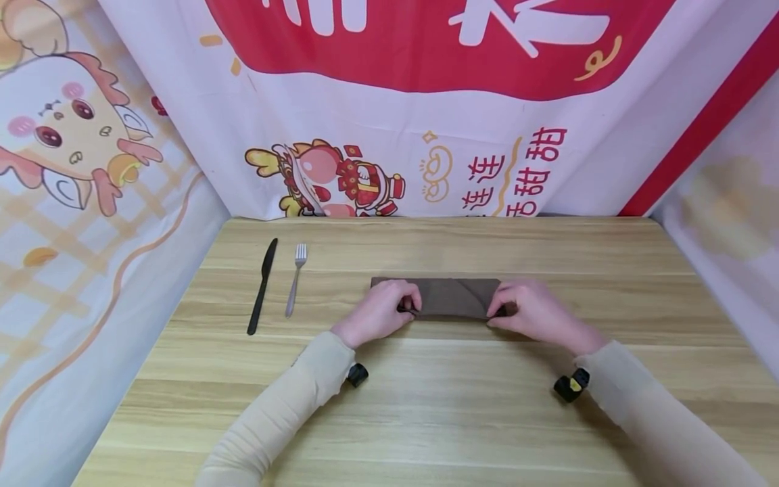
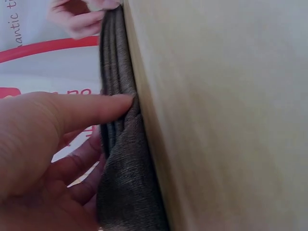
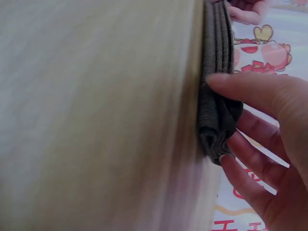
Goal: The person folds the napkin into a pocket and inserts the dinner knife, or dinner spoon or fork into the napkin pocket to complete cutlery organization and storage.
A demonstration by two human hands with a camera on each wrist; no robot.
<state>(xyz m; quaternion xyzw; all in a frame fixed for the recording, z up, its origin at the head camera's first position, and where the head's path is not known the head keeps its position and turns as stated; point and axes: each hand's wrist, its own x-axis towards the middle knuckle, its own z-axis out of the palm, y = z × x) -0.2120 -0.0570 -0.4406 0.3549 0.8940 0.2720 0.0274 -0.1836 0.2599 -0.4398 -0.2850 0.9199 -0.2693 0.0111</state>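
A dark brown cloth napkin (image 1: 453,297), folded into a long narrow strip, lies across the table in the head view. My left hand (image 1: 383,308) pinches its near edge towards the left end, and my right hand (image 1: 532,311) pinches the right end. Several stacked layers show along the napkin's edge (image 2: 113,62) in the left wrist view, where the left thumb presses on it and the other fingers are behind. From the right wrist, the napkin's end (image 3: 214,125) looks rolled or bunched, with the thumb on one side and fingertips at the other.
On the left of the wooden table (image 1: 438,419) lie a black knife (image 1: 263,287) and a silver fork (image 1: 296,281), side by side. A printed cloth backdrop (image 1: 414,115) rises at the table's back edge, with more hangings at both sides.
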